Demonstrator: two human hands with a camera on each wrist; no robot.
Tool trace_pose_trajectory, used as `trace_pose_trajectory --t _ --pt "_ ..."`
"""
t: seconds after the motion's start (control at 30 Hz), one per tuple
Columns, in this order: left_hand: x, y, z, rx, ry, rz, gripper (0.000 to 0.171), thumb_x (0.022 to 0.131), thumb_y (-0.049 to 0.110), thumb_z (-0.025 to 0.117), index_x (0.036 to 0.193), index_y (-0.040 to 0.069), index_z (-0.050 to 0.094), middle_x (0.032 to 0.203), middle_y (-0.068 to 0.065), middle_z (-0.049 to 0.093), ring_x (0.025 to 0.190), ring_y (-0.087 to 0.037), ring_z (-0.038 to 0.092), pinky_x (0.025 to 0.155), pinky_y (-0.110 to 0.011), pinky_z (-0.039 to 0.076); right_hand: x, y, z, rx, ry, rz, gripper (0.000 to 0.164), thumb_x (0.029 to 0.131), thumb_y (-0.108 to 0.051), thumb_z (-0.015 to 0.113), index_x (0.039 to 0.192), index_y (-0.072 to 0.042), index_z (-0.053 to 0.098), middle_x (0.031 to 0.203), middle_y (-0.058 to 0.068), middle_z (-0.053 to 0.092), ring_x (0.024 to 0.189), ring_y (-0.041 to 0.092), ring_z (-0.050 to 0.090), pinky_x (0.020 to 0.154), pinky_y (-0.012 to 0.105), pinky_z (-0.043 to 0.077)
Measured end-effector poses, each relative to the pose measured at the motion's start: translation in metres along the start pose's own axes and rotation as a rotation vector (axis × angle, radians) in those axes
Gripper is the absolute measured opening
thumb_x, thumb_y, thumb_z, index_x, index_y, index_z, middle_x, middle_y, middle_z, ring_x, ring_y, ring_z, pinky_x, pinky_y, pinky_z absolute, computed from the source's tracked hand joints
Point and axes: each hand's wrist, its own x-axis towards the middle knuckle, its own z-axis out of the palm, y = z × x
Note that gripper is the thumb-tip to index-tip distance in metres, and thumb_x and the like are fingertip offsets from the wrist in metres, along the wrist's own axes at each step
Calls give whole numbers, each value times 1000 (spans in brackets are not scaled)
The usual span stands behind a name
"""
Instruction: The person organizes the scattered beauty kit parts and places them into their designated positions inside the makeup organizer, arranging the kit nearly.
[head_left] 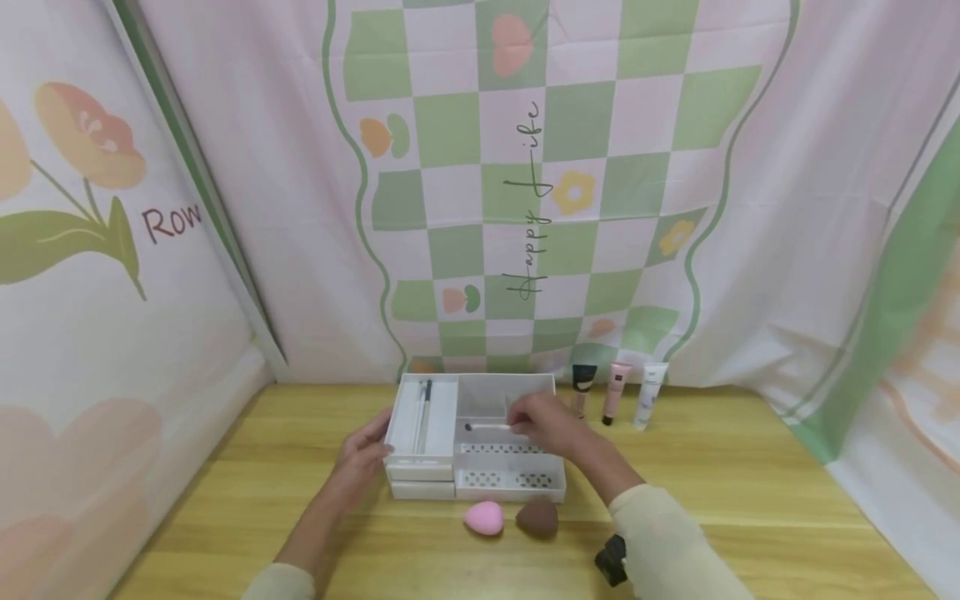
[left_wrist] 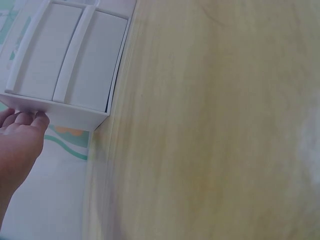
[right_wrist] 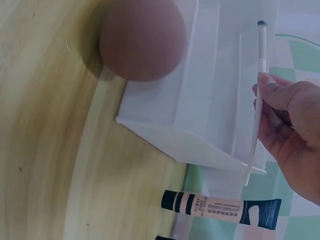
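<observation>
The right hand (head_left: 543, 421) is pinching the brush (head_left: 489, 427), ideally lightly, while the left hand (head_left: 363, 451), fingers uncurled, is usefully steadying the box (head_left: 423, 491).

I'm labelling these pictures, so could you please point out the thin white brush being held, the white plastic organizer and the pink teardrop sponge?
Thin white brush (right_wrist: 255, 122): right wrist view, on its handle.
White plastic organizer (left_wrist: 95, 60): left wrist view, on a drawer front.
Pink teardrop sponge (head_left: 484, 518): head view, its rounded middle.

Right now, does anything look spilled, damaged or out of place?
Nothing looks spilled or damaged around the white organizer; one oddity is the "Happy Life" lettering on the backdrop, running sideways, bottom to top.
</observation>
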Motion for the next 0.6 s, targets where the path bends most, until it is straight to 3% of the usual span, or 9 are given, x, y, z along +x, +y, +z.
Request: trace_pose_trajectory --t 0.6 --pt "-1 2 0 17 -5 -14 73 90 -6 46 157 -8 18 169 -23 11 159 -39 9 117 -18 31 11 -1 24 -8 41 54 8 86 1 71 91 -3 77 85 8 76 80 17 70 76 28 62"
